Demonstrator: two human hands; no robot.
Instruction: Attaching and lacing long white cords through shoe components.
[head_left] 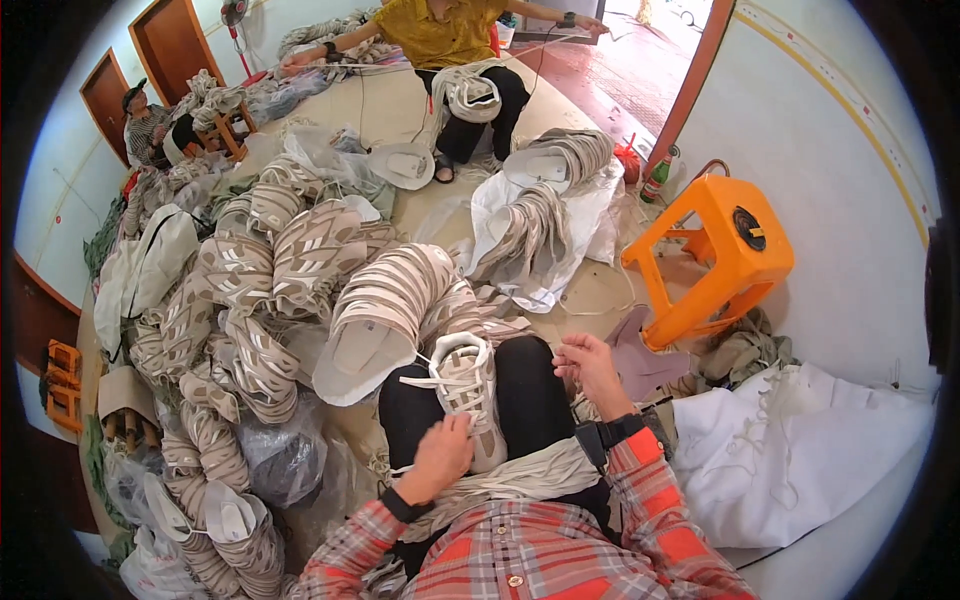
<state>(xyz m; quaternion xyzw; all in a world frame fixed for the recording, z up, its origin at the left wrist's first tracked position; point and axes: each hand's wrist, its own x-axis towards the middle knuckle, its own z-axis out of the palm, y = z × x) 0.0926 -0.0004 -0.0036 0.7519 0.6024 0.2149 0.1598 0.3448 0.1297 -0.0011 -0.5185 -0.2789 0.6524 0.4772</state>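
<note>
A beige-and-white sneaker upper lies on my lap between my thighs, its collar pointing away from me. A cream shoelace crosses its eyelets, and a loose end sticks out to the left. My left hand is closed at the left side of the upper, close to the lower lacing; whatever its fingertips pinch is hidden. Raised to the right above my thigh, my right hand has thumb and fingers pinched together, and any lace between them is too fine to make out. A bundle of pale laces lies across my lap.
Nested shoe uppers stand just past my knees, with more heaped at left. An orange stool is at right, above white cloth. Across from me sits a person in a yellow top, arms spread; another person sits far left.
</note>
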